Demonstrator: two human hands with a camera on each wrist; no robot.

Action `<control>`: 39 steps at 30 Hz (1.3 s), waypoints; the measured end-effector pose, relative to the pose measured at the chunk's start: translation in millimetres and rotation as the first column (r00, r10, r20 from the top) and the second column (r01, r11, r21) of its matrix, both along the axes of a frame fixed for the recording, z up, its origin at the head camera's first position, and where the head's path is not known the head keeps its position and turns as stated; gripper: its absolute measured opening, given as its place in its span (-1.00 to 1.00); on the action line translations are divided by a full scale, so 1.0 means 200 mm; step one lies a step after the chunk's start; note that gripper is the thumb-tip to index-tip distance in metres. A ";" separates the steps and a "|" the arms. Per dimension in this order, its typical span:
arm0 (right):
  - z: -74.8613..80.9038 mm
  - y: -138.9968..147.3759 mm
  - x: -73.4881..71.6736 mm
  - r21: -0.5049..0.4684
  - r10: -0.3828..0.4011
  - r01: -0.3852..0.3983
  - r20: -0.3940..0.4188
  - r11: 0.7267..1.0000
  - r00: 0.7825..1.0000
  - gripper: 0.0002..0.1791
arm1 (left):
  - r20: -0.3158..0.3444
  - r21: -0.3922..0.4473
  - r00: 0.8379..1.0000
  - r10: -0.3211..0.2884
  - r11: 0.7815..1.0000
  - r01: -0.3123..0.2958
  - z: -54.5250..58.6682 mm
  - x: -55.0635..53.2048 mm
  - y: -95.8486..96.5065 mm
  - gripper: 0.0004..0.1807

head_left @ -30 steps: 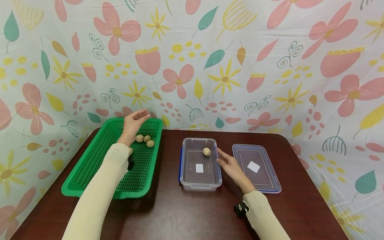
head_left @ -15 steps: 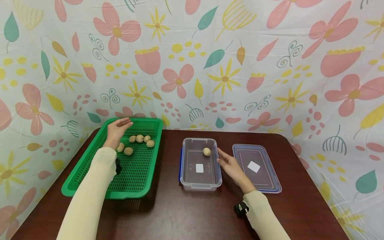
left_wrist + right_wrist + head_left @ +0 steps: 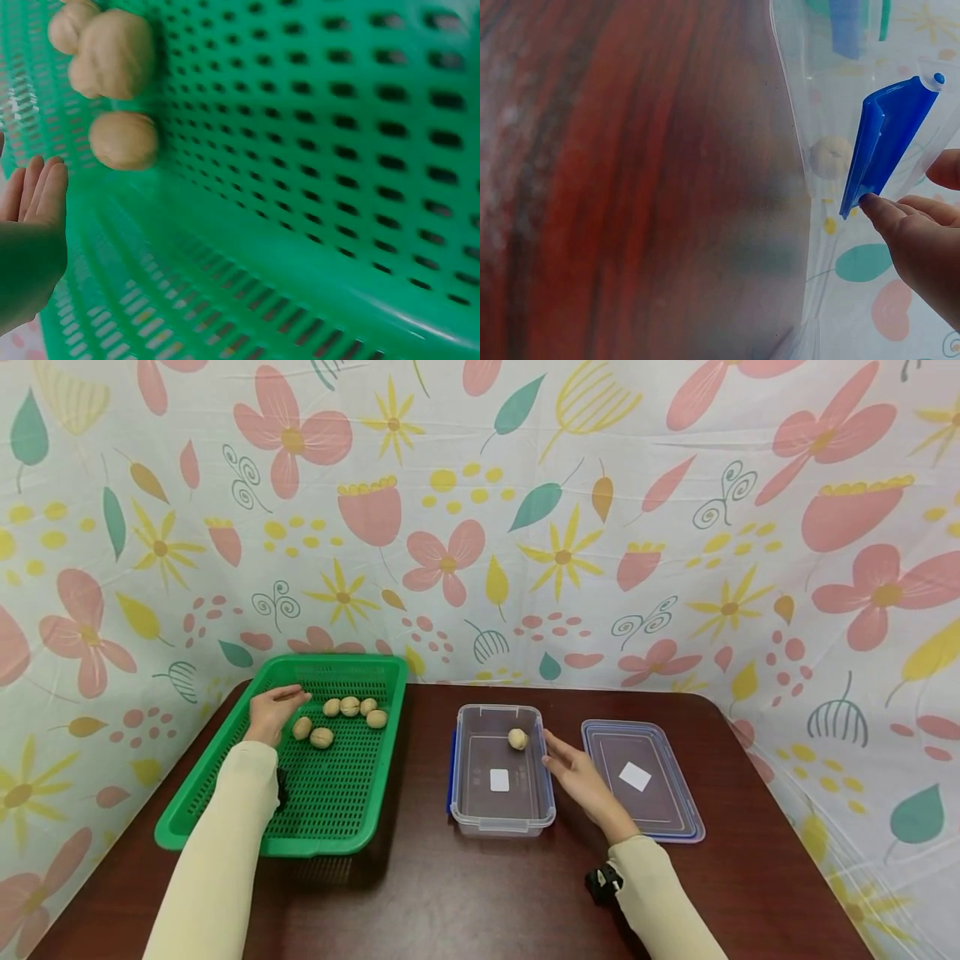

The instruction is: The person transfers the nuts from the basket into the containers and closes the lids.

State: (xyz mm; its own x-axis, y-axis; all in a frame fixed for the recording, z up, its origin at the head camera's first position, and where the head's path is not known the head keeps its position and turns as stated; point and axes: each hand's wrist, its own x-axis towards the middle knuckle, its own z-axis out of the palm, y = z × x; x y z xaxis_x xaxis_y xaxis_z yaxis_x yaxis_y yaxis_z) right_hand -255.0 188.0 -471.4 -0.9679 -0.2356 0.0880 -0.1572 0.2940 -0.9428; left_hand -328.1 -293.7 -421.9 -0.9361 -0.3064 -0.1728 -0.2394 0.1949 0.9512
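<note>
My left hand (image 3: 272,714) is over the left side of a green plastic basket (image 3: 370,810), fingers extended and holding nothing. Several walnuts (image 3: 322,737) lie on the basket floor to its right; the left wrist view shows a walnut (image 3: 124,141) just beyond the fingertips. At the middle of the table, a clear plastic container (image 3: 480,822) stands without its lid, with one walnut (image 3: 517,739) inside near the right wall. My right hand (image 3: 588,785) touches the container's right side with nearly straight fingers, a fingertip at the blue latch (image 3: 892,135) in the right wrist view.
A clear lid (image 3: 652,810) with a white label lies flat to the right, just behind my right hand. The dark wooden table (image 3: 435,902) ends at the back against a flower-patterned cloth (image 3: 480,527). Another blue latch (image 3: 452,777) hangs on the container's left side.
My left hand has moved left and lower across the basket, uncovering walnuts that it and its sleeve hid. My right hand and the container have stayed in place.
</note>
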 end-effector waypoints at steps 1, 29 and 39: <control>0.00 0.00 0.00 -0.003 0.000 0.000 -0.009 1.000 1.000 -0.41 | 0.016 -0.007 1.000 0.003 1.000 -0.003 -0.01 0.00 -0.01 -0.41; 0.05 -0.01 0.03 0.017 0.007 -0.008 0.054 1.000 0.999 -0.41 | 0.266 -0.075 0.963 -0.043 0.995 0.065 -0.12 -0.02 -0.09 -0.38; 0.01 0.00 0.01 0.007 -0.004 0.004 0.072 1.000 0.997 -0.40 | 0.228 -0.029 0.973 -0.035 0.999 0.043 -0.11 -0.01 -0.08 -0.43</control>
State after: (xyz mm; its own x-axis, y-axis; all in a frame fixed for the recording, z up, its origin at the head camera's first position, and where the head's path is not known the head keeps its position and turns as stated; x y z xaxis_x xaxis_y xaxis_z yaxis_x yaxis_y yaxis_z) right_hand -253.5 187.2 -469.2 -0.9726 -0.2321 0.0162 -0.0877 0.3014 -0.9495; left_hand -329.8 -309.9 -443.4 -0.8849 -0.2795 -0.3726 -0.4399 0.2388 0.8657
